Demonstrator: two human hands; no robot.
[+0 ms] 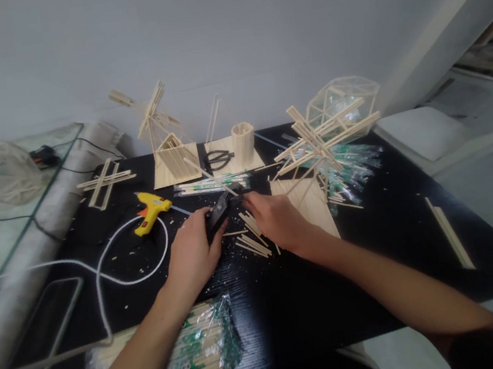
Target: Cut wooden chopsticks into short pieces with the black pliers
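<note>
My left hand (194, 242) is closed around a black handheld tool (218, 214), whose exact kind I cannot make out. A thin wooden stick (208, 177) slants up and left from the head of that tool. At the stick's lower end, the fingers of my right hand (277, 217) are pinched together beside the tool. Just below both hands lie several short cut pieces of stick (253, 242) among small chips on the black table (284, 303).
A yellow glue gun (152, 212) with a looping white cord lies left. Stick-built models stand behind: a windmill (172, 159), a round cup (244, 144) and crossed blades (314, 139). Black scissors (219, 159) lie between them. Packed sticks (202, 347) are in front.
</note>
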